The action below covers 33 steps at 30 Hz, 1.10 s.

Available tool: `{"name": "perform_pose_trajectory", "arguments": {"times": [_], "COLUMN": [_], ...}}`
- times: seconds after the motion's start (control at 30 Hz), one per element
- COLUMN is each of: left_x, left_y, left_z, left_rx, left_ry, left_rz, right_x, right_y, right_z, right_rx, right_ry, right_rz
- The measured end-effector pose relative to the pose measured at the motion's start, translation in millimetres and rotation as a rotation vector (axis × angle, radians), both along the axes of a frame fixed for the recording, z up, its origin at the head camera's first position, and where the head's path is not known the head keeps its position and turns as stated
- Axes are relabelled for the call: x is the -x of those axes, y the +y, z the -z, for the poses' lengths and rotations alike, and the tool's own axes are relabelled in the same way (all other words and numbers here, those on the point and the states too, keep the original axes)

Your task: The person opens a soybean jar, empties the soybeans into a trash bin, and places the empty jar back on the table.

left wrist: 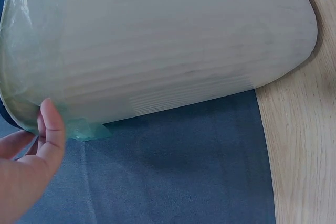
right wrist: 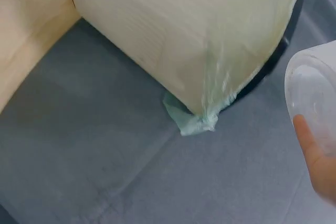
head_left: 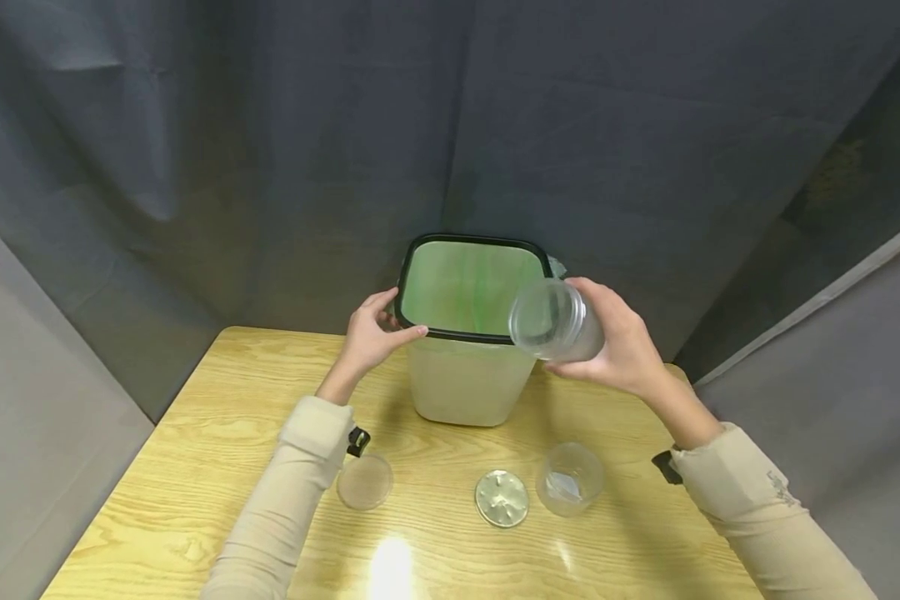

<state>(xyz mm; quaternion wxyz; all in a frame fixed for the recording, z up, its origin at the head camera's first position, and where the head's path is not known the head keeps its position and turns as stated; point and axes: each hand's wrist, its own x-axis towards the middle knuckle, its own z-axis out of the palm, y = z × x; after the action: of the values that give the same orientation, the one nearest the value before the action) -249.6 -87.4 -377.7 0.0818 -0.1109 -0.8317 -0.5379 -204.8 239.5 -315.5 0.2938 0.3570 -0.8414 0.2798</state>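
Head view, left to right across the light wooden table (head_left: 195, 467). A small round translucent plastic lid (head_left: 364, 482) lies flat toward the table's near edge, left of centre, just beside the left sleeve (head_left: 292, 483). The left hand (head_left: 371, 333) grips the left side of the black rim (head_left: 420, 329) of the pale translucent plastic waste bin (head_left: 465, 383), thumb along the near edge of the rim and fingers curled over its left edge; the left wrist view shows the fingers (left wrist: 50, 129) against the bin wall (left wrist: 157, 40) close to a fold of green liner (left wrist: 86, 129). The bin stands upright at the table's far edge, near its middle, lined with a thin green plastic bag (head_left: 472, 283); in the right wrist view a knot of this bag (right wrist: 194, 121) hangs outside the bin wall. Nearer the front edge, about midway along it, lies a round silvery metal lid (head_left: 502, 498), and just to its right stands an upright clear plastic cup (head_left: 570, 478), the two close but apart. The right hand (head_left: 622, 346) holds a clear cylindrical plastic jar (head_left: 555, 320), fingers wrapped round its body; the jar is tipped on its side, its open mouth facing left over the bin's right rim. A dark grey cloth backdrop (head_left: 270, 125) hangs behind the table.
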Motion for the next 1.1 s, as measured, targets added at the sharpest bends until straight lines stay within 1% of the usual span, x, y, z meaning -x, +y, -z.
{"name": "perform_pose_trajectory", "arguments": {"times": [0.13, 0.3, 0.57, 0.87, 1.1], "left_x": [1.0, 1.9, 3.6, 4.0, 4.2], "left_y": [-1, -2, -4, -5, -6], "left_z": [0.1, 1.6, 2.0, 1.0, 1.1], "left_rx": [-0.003, -0.005, 0.002, 0.005, 0.004], "left_ry": [-0.01, -0.02, -0.004, -0.015, -0.023], "left_rz": [-0.001, -0.006, -0.014, -0.012, -0.009], "right_x": [-9.3, -24.8, -47.4, -58.7, -60.6], "right_y": [-3, -9, -23, -37, -51], "right_z": [14.3, 29.6, 55.5, 89.0, 116.0], "right_rx": [0.038, 0.093, 0.121, 0.173, 0.23], "right_ry": [-0.023, -0.083, -0.18, -0.261, -0.394], "right_rz": [-0.005, -0.006, -0.019, -0.01, -0.045]}}
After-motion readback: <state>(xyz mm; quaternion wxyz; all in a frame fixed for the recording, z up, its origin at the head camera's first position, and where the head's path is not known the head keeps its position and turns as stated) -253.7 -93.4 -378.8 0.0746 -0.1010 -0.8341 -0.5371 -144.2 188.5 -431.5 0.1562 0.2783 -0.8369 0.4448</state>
